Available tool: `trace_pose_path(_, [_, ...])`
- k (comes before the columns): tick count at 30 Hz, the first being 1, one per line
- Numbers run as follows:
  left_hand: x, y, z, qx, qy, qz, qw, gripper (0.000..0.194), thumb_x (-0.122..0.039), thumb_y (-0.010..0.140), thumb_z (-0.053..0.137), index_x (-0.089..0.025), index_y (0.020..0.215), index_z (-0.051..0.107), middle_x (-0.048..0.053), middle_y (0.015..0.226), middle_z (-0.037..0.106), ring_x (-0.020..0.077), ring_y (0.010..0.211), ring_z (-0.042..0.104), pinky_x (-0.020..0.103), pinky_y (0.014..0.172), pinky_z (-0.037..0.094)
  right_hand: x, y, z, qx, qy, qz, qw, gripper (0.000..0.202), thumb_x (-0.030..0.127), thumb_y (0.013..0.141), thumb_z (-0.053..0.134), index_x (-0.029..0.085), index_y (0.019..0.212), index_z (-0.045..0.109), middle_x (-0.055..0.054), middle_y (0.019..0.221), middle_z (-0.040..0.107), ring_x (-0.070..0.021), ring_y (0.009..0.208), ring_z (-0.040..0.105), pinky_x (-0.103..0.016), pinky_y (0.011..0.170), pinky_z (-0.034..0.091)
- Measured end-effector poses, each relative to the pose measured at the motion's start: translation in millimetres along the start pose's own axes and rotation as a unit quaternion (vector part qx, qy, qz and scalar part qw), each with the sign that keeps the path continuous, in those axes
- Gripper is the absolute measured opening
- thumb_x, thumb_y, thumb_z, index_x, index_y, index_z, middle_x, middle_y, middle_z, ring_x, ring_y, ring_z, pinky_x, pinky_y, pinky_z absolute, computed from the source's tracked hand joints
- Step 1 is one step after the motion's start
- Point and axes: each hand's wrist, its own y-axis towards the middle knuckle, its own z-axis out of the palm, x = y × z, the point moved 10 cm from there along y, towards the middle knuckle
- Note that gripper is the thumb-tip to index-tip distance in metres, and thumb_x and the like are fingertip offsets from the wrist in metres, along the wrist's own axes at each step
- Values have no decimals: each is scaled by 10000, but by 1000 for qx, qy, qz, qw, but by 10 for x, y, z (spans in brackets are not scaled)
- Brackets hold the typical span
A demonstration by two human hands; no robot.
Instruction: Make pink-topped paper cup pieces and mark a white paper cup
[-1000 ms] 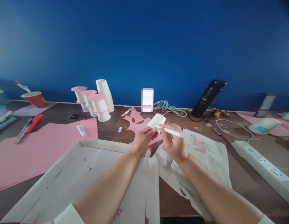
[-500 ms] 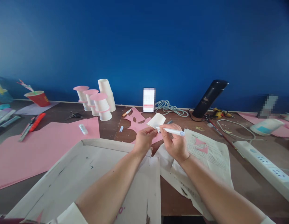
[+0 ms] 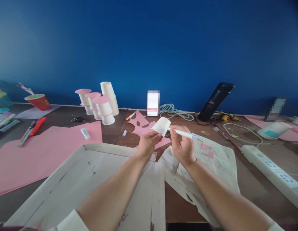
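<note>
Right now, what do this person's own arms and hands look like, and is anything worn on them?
The left hand and right hand show no gloves or watch. The left forearm is bare down to a pale sleeve; the right forearm is too, with only a corner of pale cuff showing. Rings: I can't tell.

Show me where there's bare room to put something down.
Bare tabletop shows between the printed sheet and power strip, and white cardboard has bare room left of the left forearm. Beyond the left hand, it is crowded: pink scraps, coiled cable.
</note>
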Motion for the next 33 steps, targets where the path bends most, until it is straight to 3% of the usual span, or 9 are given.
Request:
trace_pose_path(16, [-86,-42,24,-4,93,8,996,200,-353,735,631,-162,692,671,3,662,583,121,654,499,263,661,372,57,21,80,41,-5,-21,999,121,217,893,525,199,941,634,-51,868,693,-190,820,628,-361,806,453])
trace_pose_path(26, [-316,-129,39,-31,201,73,976,204,-294,733,588,-175,571,624,-29,545,493,124,587,435,249,568,335,51,26,58,37,-3,-15,999,123,226,899,501,201,917,621,-62,853,688,-194,817,639,-369,801,460])
trace_pose_path(33, [-346,-146,62,-31,231,75,970,209,-275,754,555,-174,581,615,-37,547,488,120,594,434,241,575,330,62,21,77,46,5,-18,999,107,197,891,511,200,913,615,-53,855,686,-188,811,631,-359,797,456])
